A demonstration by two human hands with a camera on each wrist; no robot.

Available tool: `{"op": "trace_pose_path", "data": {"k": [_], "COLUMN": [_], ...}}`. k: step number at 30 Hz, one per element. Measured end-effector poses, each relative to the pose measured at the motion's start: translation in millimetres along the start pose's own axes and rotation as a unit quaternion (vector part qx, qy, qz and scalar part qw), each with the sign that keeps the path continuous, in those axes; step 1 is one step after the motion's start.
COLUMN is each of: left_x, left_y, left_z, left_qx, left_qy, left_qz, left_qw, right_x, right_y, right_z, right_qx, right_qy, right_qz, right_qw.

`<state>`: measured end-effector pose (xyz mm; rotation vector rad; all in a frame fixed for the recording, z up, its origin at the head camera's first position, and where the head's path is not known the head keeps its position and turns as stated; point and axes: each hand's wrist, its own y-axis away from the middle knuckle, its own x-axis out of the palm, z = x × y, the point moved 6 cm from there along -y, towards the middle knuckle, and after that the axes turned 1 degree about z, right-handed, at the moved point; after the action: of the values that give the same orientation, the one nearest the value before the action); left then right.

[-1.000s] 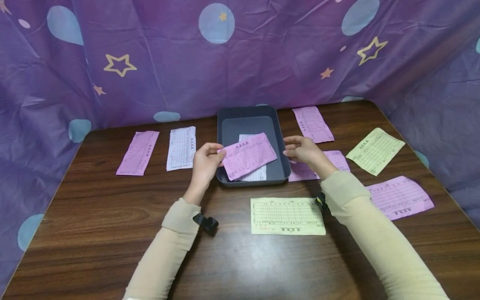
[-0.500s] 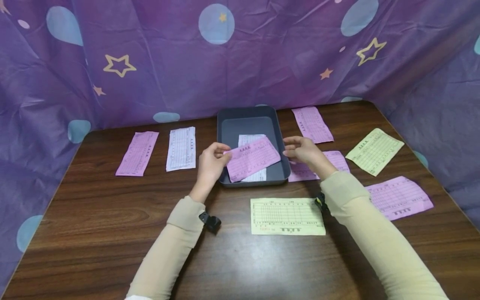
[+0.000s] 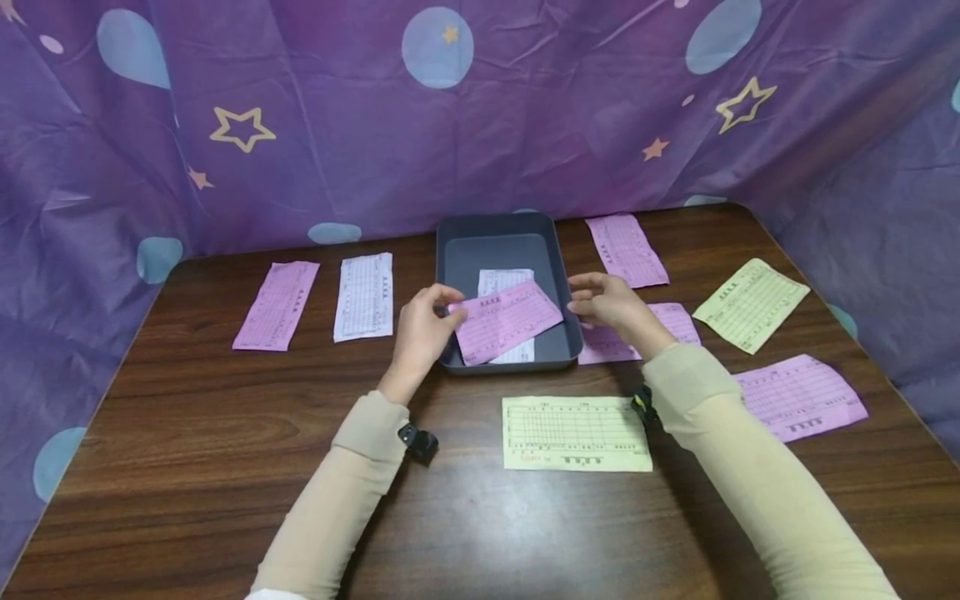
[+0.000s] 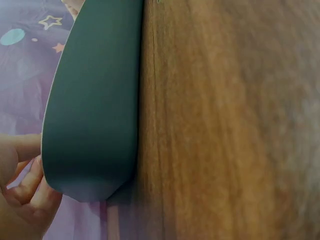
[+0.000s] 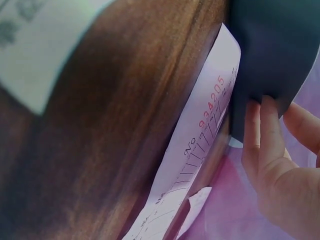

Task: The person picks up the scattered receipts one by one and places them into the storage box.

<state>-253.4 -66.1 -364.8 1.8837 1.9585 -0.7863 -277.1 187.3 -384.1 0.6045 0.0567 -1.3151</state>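
In the head view, my left hand [image 3: 424, 332] pinches the left edge of a pink printed form slip [image 3: 510, 321]. The slip slants within a dark grey tray [image 3: 497, 225], over a white slip [image 3: 512, 351] that it partly covers. Beside the tray's right wall is my right hand [image 3: 617, 307], its fingers touching the outside of that wall in the right wrist view, where the hand [image 5: 285, 165] shows loosely extended fingers. The left wrist view has my left hand [image 4: 22, 195] at the tray's outer wall [image 4: 95, 100]; the slip is mostly hidden there.
On the wooden table [image 3: 247, 467] a pink slip [image 3: 276, 306] and a white slip [image 3: 363, 297] lie left. A yellow slip [image 3: 576, 433] lies in front. Rightward are another yellow slip [image 3: 752, 305] and pink slips [image 3: 627, 249], one partly under my right hand. A purple curtain [image 3: 337, 125] hangs behind.
My left hand has shifted slightly right and the pink slip has moved right and a little down over the tray. The right hand stays at the tray's right side.
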Motion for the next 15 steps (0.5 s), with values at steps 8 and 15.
{"op": "trace_pose_path", "data": {"k": [8, 15], "left_x": [-12.1, -39.8], "left_y": [-2.5, -5.4], "left_z": [5.3, 21.7], "left_qx": [-0.006, -0.039], "left_qy": [0.046, 0.088], "left_qz": [-0.001, -0.043], "left_qw": [0.9989, 0.9945], "right_x": [-1.3, -0.2], "right_y": [1, 0], "right_z": [0, 1], "right_qx": [-0.007, -0.005], "right_qy": [-0.005, -0.007], "right_qz": [0.0, -0.001], "right_qw": [1.0, 1.0]}}
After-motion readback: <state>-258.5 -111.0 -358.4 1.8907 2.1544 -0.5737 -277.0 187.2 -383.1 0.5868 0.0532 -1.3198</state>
